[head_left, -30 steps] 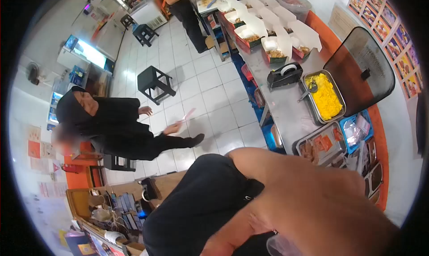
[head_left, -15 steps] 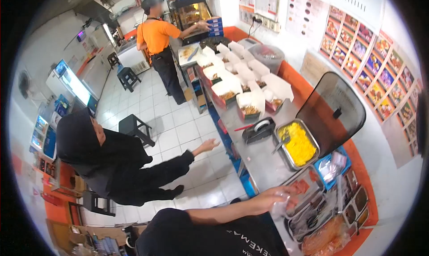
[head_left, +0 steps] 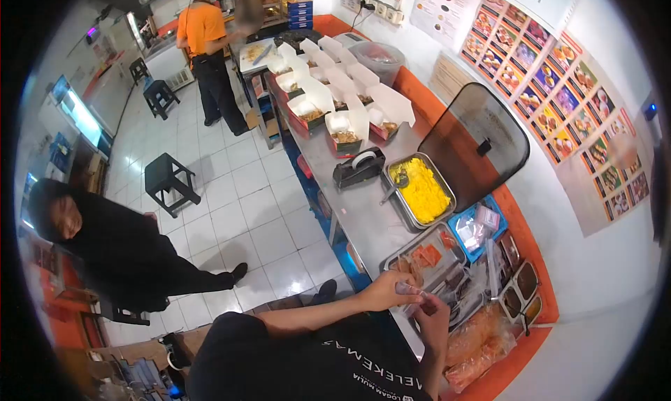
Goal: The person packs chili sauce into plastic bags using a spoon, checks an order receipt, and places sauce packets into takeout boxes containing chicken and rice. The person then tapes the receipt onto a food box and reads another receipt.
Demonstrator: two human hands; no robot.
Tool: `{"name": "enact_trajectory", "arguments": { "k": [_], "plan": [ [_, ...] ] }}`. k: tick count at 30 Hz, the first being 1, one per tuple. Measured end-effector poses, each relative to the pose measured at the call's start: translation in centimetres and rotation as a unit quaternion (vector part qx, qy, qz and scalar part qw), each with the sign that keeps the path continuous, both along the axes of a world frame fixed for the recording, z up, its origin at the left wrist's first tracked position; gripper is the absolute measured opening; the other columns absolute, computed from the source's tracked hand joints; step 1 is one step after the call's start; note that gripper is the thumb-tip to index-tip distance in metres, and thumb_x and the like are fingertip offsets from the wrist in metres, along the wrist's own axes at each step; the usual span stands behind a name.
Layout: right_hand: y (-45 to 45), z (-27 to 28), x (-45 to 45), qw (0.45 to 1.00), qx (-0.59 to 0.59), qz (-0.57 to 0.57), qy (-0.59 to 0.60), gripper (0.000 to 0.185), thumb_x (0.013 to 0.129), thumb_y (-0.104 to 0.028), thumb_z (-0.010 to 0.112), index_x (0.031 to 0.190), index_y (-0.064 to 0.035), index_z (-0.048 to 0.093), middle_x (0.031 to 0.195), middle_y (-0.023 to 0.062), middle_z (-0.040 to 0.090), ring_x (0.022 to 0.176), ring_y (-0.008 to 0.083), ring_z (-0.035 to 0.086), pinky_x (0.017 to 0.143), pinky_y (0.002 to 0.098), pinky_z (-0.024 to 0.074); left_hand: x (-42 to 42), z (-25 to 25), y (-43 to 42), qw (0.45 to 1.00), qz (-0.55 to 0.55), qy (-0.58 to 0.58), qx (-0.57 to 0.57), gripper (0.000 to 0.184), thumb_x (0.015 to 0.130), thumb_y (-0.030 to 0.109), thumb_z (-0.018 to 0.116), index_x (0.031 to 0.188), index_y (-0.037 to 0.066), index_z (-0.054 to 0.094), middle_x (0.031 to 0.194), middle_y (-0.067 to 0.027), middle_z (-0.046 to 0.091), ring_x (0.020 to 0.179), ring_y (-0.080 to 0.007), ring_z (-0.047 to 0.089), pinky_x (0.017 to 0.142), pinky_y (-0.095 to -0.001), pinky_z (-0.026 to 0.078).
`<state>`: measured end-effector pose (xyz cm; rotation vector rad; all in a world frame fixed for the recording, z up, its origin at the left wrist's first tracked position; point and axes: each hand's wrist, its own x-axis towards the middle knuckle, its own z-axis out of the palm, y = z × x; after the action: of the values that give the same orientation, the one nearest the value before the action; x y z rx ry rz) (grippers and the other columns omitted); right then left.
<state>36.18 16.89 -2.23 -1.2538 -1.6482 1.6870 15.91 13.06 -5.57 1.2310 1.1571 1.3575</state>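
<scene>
In front of my black shirt, over the edge of the metal counter, my two hands meet. My left hand is closed around a small piece of clear plastic; its exact kind is hard to make out. The right hand, bent in from below, pinches at the same plastic with its fingertips. Just beyond them lies a metal tray with orange-red slices. Farther up is a metal pan of yellow shredded food, with a spoon in it.
A tape dispenser and several open food boxes stand along the counter. A dark mesh cover leans against the wall. A blue basket and a bag of orange food are right. A person in black and one in orange stand left.
My right hand has come into view and joined my left, which drew back from over the tray. The person in black lowered an outstretched arm; the person in orange no longer touches the blue boxes.
</scene>
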Motion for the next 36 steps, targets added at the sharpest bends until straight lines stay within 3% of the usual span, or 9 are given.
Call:
{"name": "enact_trajectory", "arguments": {
  "k": [5,12,15,19,23,26,29,33,36],
  "plan": [
    [0.1,0.9,2.6,0.985,-0.134,0.003,0.105,0.034,0.094,-0.002,0.073,0.126,0.0070,0.066,0.104,0.0134,0.074,0.091,0.0205,0.072,0.078,0.0340,0.0618,2.2,-0.9,-0.2,0.998,0.059,-0.018,0.005,0.030,0.089,0.028,0.087,0.094,0.005,0.068,0.085,0.0000,0.069,0.083,-0.0082,0.060,0.077,-0.0309,0.052],
    [0.6,-1.4,8.9,0.990,-0.051,-0.001,0.128,0.023,0.092,0.001,0.074,0.113,0.0066,0.069,0.093,0.0089,0.072,0.083,0.0166,0.069,0.076,0.0315,0.0586,8.5,-3.4,1.9,0.997,-0.017,0.070,0.030,0.023,0.093,0.026,0.082,0.099,0.007,0.070,0.102,-0.0033,0.069,0.101,-0.0153,0.063,0.089,-0.0331,0.051],
    [-0.8,-2.1,13.7,0.993,-0.041,-0.010,0.107,0.026,0.097,-0.009,0.074,0.117,0.0057,0.069,0.090,0.0067,0.071,0.081,0.0153,0.069,0.076,0.0304,0.0571,9.9,-3.8,2.8,0.993,0.102,0.055,0.001,0.023,0.101,0.029,0.073,0.109,0.007,0.072,0.105,-0.0071,0.071,0.102,-0.0178,0.065,0.092,-0.0380,0.053],
    [-2.6,-7.1,17.6,0.985,-0.028,-0.116,0.121,0.022,0.105,-0.021,0.066,0.108,0.0011,0.069,0.092,0.0059,0.073,0.083,0.0139,0.070,0.076,0.0312,0.0585,11.3,-0.2,3.5,0.999,0.008,0.006,-0.042,0.009,0.101,0.006,0.069,0.108,0.005,0.063,0.106,-0.0094,0.074,0.090,-0.0157,0.068,0.081,-0.0306,0.056],
    [-4.0,-9.9,19.8,0.955,0.129,-0.239,0.116,0.017,0.102,-0.019,0.067,0.098,-0.0021,0.067,0.084,0.0027,0.070,0.079,0.0153,0.067,0.071,0.0314,0.0552,14.4,-3.3,6.8,0.875,-0.271,0.400,-0.020,0.027,0.094,0.013,0.077,0.117,0.001,0.068,0.100,-0.0088,0.068,0.089,-0.0196,0.062,0.084,-0.0308,0.053],
    [-4.2,-9.8,20.0,0.939,0.210,-0.273,0.020,0.020,0.096,-0.020,0.074,0.101,-0.0020,0.067,0.087,0.0061,0.072,0.079,0.0193,0.069,0.073,0.0336,0.0549,20.7,0.7,6.4,0.885,-0.366,0.243,0.153,0.024,0.093,0.010,0.078,0.114,0.004,0.071,0.096,-0.0048,0.069,0.085,-0.0169,0.063,0.079,-0.0317,0.053],
    [-4.8,-10.2,21.2,0.947,0.078,-0.310,-0.041,0.023,0.094,-0.023,0.076,0.101,-0.0027,0.068,0.093,0.0099,0.072,0.086,0.0221,0.069,0.076,0.0366,0.0537,24.1,-0.5,7.0,0.873,-0.395,0.279,0.068,0.021,0.091,0.011,0.079,0.110,0.005,0.074,0.092,-0.0059,0.071,0.084,-0.0207,0.065,0.078,-0.0377,0.054],
    [-4.2,-14.2,20.8,0.853,0.286,-0.423,-0.107,0.029,0.094,-0.028,0.076,0.103,-0.0019,0.067,0.110,0.0128,0.071,0.089,0.0236,0.066,0.077,0.0390,0.0521,26.5,2.6,8.1,0.844,-0.423,0.297,0.144,0.022,0.091,0.019,0.079,0.107,0.004,0.075,0.090,-0.0114,0.072,0.082,-0.0270,0.067,0.077,-0.0388,0.055],
    [-3.9,-12.1,21.3,0.883,0.202,-0.407,-0.119,0.033,0.095,-0.032,0.076,0.105,-0.0014,0.067,0.121,0.0160,0.070,0.090,0.0245,0.064,0.077,0.0400,0.0520,26.9,0.2,10.6,0.820,-0.443,0.314,0.178,0.025,0.094,0.024,0.077,0.107,0.002,0.076,0.091,-0.0161,0.072,0.081,-0.0304,0.068,0.077,-0.0394,0.055]
  ]
}}
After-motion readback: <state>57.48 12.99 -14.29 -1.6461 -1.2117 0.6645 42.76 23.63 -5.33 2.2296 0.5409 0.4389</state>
